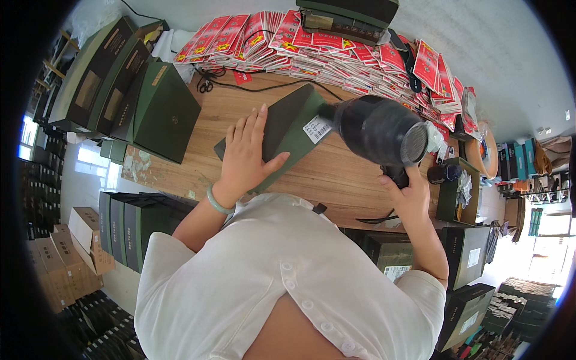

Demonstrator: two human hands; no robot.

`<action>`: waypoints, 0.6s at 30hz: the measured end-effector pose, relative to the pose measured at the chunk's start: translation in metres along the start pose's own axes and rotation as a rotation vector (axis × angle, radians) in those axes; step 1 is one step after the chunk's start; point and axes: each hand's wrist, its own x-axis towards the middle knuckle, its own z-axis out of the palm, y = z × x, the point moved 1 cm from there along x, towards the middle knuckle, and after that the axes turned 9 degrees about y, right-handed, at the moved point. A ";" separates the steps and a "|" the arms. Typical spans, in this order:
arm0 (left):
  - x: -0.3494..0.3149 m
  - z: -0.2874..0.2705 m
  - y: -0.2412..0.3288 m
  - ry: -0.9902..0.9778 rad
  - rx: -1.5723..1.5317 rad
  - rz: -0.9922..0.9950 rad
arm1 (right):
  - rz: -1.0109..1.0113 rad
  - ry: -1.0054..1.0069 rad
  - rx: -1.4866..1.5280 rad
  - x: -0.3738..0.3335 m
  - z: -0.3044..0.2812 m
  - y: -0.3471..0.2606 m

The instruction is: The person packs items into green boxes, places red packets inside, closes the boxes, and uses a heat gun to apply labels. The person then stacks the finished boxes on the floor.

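Note:
My right hand (410, 195) is closed round the handle of a black hair dryer (375, 129). The dryer's nozzle points left, at or very near a white barcode label (318, 128) on a dark green shoe box (279, 123). This box lies tilted on the wooden table in front of me. My left hand (249, 150) rests flat on the box, fingers spread and thumb out, with a pale green bangle on the wrist. Whether the nozzle touches the label, I cannot tell.
Piles of red printed cards (336, 54) line the table's back edge, with green boxes (348, 18) on top. More green boxes (159, 111) stand at the left. A black cable (270, 88) and scissors (206, 86) lie behind. An open box (456, 198) stands at the right.

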 end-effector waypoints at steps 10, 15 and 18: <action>0.001 0.000 -0.001 -0.012 0.007 -0.011 | 0.021 0.020 -0.010 -0.013 -0.005 0.005; -0.001 0.002 -0.002 -0.010 0.007 -0.009 | 0.109 -0.018 0.045 -0.022 -0.009 0.012; 0.002 0.001 -0.002 -0.004 0.008 0.003 | 0.139 -0.027 0.046 -0.027 -0.012 0.014</action>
